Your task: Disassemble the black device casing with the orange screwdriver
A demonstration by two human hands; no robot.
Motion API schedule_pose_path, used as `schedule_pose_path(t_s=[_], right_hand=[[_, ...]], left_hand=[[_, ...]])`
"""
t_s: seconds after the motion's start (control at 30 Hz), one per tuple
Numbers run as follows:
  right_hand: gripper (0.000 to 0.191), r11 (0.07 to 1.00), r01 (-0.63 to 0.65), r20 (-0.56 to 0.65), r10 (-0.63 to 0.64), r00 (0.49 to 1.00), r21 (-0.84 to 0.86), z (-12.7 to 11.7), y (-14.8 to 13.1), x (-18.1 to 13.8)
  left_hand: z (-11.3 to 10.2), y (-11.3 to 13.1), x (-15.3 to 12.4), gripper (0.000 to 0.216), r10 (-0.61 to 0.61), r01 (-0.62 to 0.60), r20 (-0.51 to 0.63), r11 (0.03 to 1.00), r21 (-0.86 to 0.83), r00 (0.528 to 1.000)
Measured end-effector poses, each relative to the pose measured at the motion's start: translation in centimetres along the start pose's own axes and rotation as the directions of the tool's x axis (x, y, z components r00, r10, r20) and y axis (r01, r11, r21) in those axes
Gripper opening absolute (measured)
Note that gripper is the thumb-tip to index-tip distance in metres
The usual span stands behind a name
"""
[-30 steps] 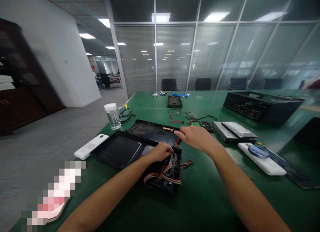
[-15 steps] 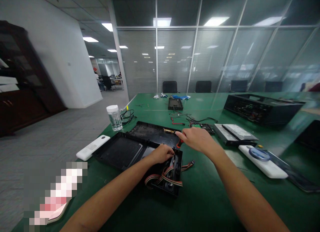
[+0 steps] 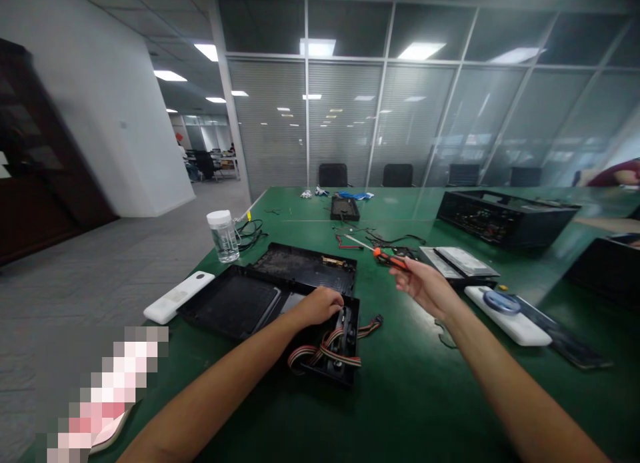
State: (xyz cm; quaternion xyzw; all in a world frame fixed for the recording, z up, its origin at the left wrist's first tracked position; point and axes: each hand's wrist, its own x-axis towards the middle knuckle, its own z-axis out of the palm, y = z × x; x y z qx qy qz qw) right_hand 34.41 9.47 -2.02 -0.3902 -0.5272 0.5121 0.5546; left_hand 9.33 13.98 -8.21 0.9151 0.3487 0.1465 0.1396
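A screwdriver (image 3: 391,258) with an orange and black handle is in my right hand (image 3: 425,288). Its shaft points up and to the left, raised clear of the black case. Closed fingertips of my left hand (image 3: 320,306) rest at the inner part near the right end of the open black plastic case (image 3: 227,302); what they pinch, if anything, is hidden. Striped ribbon cables (image 3: 327,354) spill over that end of the case, just below my left hand. Behind the case lies a flat black panel (image 3: 295,263) with a brass-coloured strip.
A clear jar with a white lid (image 3: 223,236) and a long white device (image 3: 179,297) stand at the left. To the right lie a silver and black drive unit (image 3: 457,263), another white device (image 3: 507,320) and a large black computer case (image 3: 505,218). Loose wires (image 3: 395,239) lie farther back.
My right hand has lifted the screwdriver out of the case and swung it up to the right, turning the palm upward. My left hand stays at the case. The view has shifted slightly.
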Motion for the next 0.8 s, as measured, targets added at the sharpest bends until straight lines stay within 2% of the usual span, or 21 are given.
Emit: schedule_pose_path(t_s=[0.1, 0.2, 0.27, 0.3, 0.37, 0.4, 0.43, 0.5, 0.57, 0.6, 0.7, 0.8], right_hand=[[0.023, 0.967, -0.038, -0.046, 0.051, 0.998, 0.252, -0.3, 2.7, -2.0], [0.021, 0.950, -0.011, -0.005, 0.013, 1.000, 0.311, 1.2, 3.7, -3.1], [0.011, 0.970, 0.028, 0.034, -0.037, 0.999, 0.240, 2.9, 3.6, -3.9], [0.008, 0.987, 0.047, 0.072, -0.059, 0.996, 0.153, 3.9, 3.5, -4.4], [0.020, 0.986, 0.112, 0.188, -0.087, 0.978, -0.125, 5.8, 3.4, -6.2], [0.024, 0.939, 0.166, 0.280, -0.079, 0.957, -0.301, 6.6, 3.5, -7.3], [0.024, 0.852, 0.247, 0.366, -0.071, 0.928, -0.462, 7.4, 3.7, -8.5], [0.017, 0.596, 0.439, 0.515, -0.049, 0.856, -0.672, 8.7, 4.4, -11.0], [0.022, 0.363, 0.513, 0.537, -0.040, 0.843, -0.778, 9.5, 5.1, -12.9], [0.023, 0.279, 0.509, 0.521, -0.036, 0.853, -0.814, 9.7, 5.5, -13.5], [0.018, 0.133, 0.466, 0.469, -0.008, 0.883, -0.875, 9.6, 6.1, -14.6], [0.008, 0.099, 0.439, 0.442, 0.013, 0.897, -0.893, 8.7, 6.2, -15.2]], left_hand=[[-0.5, -0.1, 0.0, 0.017, 0.106, -0.107, 0.014, 0.993, 0.052, 0.994], [-2.2, -0.5, -0.2, 0.018, 0.167, -0.168, 0.025, 0.983, 0.076, 0.986], [-3.6, -1.2, -0.5, 0.017, 0.135, -0.139, 0.059, 0.987, 0.085, 0.989], [-4.2, -1.6, -0.7, 0.016, 0.089, -0.098, 0.094, 0.990, 0.099, 0.992], [-5.1, -2.5, -1.1, 0.011, -0.035, 0.009, 0.169, 0.988, 0.151, 0.985], [-5.3, -2.8, -1.3, 0.009, -0.092, 0.057, 0.193, 0.982, 0.178, 0.977], [-5.4, -3.1, -1.5, 0.008, -0.134, 0.092, 0.207, 0.976, 0.200, 0.969], [-5.4, -3.3, -1.6, 0.006, -0.165, 0.115, 0.217, 0.967, 0.225, 0.962], [-5.5, -3.3, -1.5, 0.006, -0.147, 0.090, 0.236, 0.967, 0.238, 0.960], [-5.6, -3.2, -1.4, 0.007, -0.124, 0.065, 0.240, 0.969, 0.240, 0.963], [-6.5, -3.1, -1.0, 0.016, -0.038, -0.003, 0.156, 0.967, 0.254, 0.987], [-7.7, -3.3, -0.6, 0.024, 0.005, 0.013, -0.055, 0.951, 0.310, 0.998]])
